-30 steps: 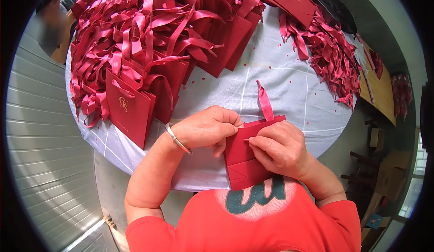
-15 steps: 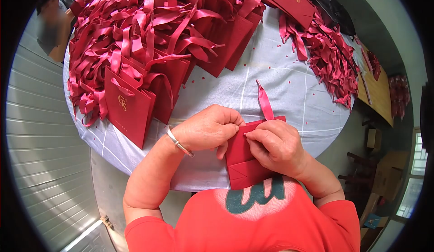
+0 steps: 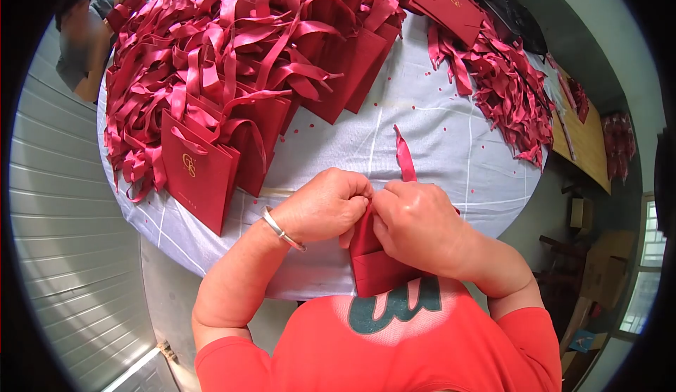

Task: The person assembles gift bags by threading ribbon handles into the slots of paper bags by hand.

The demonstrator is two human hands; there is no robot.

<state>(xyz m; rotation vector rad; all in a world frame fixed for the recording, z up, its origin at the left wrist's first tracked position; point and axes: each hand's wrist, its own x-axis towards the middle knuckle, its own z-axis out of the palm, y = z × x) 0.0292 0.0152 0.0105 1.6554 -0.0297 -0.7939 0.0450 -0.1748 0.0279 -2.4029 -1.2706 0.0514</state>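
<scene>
A small dark red paper bag (image 3: 384, 269) stands between my hands at the table's near edge, its folded bottom toward my chest. My left hand (image 3: 334, 205), with a silver bangle at the wrist, pinches the bag's top left edge. Beside it, my right hand (image 3: 422, 226) is closed at the same top edge, its fingertips almost meeting the left ones. What the right fingertips hold is hidden behind the knuckles. A pink-red ribbon (image 3: 403, 154) sticks out beyond the bag, lying on the cloth past the right hand.
A big heap of red bags with ribbon handles (image 3: 232, 54) covers the table's far left. Loose ribbons (image 3: 510, 103) are piled at the right, below another red bag (image 3: 451, 8). Small red dots are scattered over the pale checked tablecloth (image 3: 338, 149). Another person (image 3: 84, 36) is at the far left.
My right hand has moved left and slightly up along the bag's top edge, coming close to my left hand. The ribbon has shifted a little left.
</scene>
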